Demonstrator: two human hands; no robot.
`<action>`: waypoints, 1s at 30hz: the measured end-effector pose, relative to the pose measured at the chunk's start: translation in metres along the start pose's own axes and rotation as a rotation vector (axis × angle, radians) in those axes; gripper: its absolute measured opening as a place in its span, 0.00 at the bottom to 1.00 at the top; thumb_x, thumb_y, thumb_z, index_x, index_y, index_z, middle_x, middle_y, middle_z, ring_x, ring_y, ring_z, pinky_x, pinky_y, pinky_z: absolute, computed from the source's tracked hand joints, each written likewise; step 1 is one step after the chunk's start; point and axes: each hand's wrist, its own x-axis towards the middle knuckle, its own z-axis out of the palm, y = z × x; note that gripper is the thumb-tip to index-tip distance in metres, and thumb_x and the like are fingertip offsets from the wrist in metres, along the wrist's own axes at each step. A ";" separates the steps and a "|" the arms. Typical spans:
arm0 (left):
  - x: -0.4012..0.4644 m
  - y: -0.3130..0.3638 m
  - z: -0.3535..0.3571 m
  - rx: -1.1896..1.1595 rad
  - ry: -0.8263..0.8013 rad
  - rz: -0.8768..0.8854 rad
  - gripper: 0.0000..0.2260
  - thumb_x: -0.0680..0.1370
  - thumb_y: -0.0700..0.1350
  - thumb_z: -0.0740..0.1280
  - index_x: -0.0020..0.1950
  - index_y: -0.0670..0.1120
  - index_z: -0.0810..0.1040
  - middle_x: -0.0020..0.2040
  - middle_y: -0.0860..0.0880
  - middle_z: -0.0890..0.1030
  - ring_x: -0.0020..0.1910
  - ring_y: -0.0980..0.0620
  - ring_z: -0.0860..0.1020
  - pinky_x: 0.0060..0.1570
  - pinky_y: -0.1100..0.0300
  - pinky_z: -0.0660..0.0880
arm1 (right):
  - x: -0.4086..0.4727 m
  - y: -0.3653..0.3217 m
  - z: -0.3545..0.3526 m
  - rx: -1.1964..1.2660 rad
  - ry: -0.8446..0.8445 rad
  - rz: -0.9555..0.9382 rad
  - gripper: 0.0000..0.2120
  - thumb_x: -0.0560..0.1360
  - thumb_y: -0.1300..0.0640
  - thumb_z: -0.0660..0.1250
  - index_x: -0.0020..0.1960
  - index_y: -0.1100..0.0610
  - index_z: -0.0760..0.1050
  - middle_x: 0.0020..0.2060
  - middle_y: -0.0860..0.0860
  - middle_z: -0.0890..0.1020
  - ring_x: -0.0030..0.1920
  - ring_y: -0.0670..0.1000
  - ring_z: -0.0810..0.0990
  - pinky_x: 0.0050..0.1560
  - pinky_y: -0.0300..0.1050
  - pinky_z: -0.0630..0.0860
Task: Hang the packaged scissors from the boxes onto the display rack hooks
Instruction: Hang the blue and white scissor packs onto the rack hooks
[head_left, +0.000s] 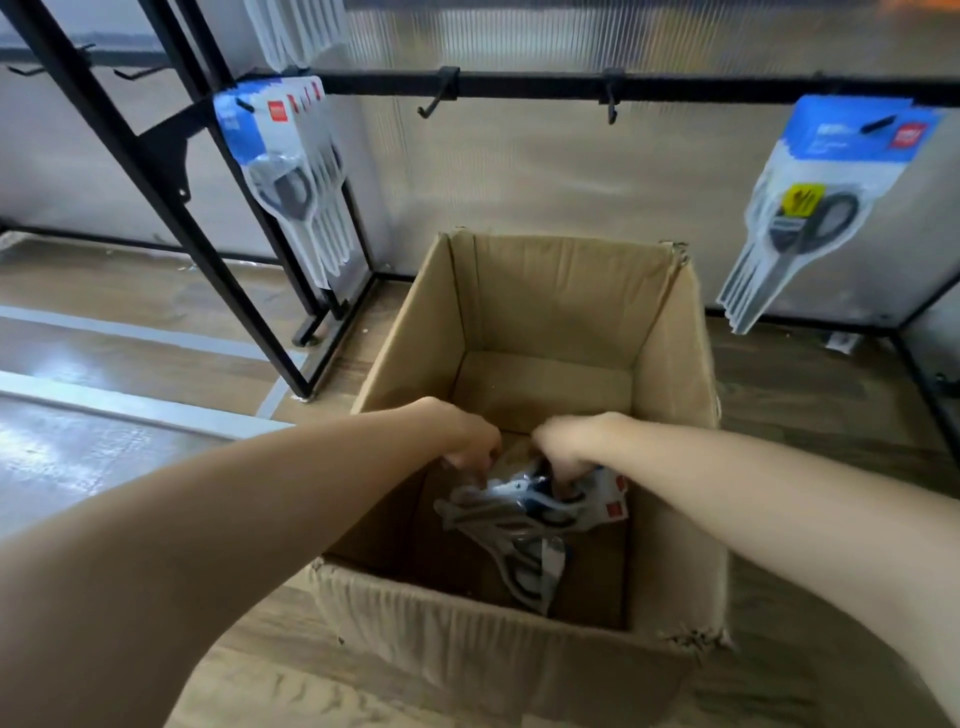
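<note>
Both bare forearms reach down from the near edge into an open cardboard box (524, 654) standing on the wooden floor (810, 395). The left hand (467, 439) is at the upper edge of a loose heap of packaged scissors (524, 512) on the box bottom, its fingers curled downward onto the packs; whether it actually holds one cannot be told, since the fingertips are hidden. The right hand (566, 449), just beside the left, has its fingers curled into the heap and grips the top packs. The heap lies toward the near side of the box, its white, blue and red cards overlapping at mixed angles, and one pack points toward the near wall. The far half of the box bottom shows bare cardboard.

Beyond the box stands the black display rack (675, 83), its horizontal bar running across the view. Two bare hooks (439, 96) project from the bar above the box. On the left a hook carries a bunch of hung scissor packs (291, 171), and on the right another bunch (815, 208) hangs tilted from its own hook. A translucent ribbed wall panel (545, 171) closes the scene behind the rack.
</note>
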 end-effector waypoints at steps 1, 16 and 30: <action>0.005 0.003 0.001 0.013 -0.020 -0.005 0.10 0.78 0.50 0.69 0.53 0.44 0.76 0.53 0.45 0.80 0.53 0.41 0.80 0.52 0.51 0.77 | -0.003 0.008 -0.003 0.021 0.023 0.030 0.15 0.73 0.53 0.75 0.54 0.57 0.73 0.49 0.55 0.80 0.43 0.53 0.79 0.40 0.49 0.77; 0.052 0.065 -0.004 -0.131 0.282 0.189 0.27 0.76 0.52 0.71 0.72 0.46 0.68 0.66 0.45 0.72 0.60 0.45 0.74 0.57 0.53 0.75 | -0.023 0.065 -0.055 0.022 0.245 0.219 0.18 0.67 0.51 0.79 0.47 0.58 0.74 0.38 0.53 0.77 0.38 0.53 0.78 0.33 0.43 0.72; 0.090 0.094 -0.018 -0.232 0.143 0.084 0.28 0.69 0.51 0.78 0.65 0.47 0.72 0.60 0.47 0.78 0.56 0.46 0.78 0.54 0.53 0.78 | -0.024 0.087 -0.047 0.165 0.277 0.287 0.22 0.70 0.53 0.79 0.58 0.60 0.75 0.52 0.58 0.80 0.45 0.56 0.80 0.41 0.47 0.77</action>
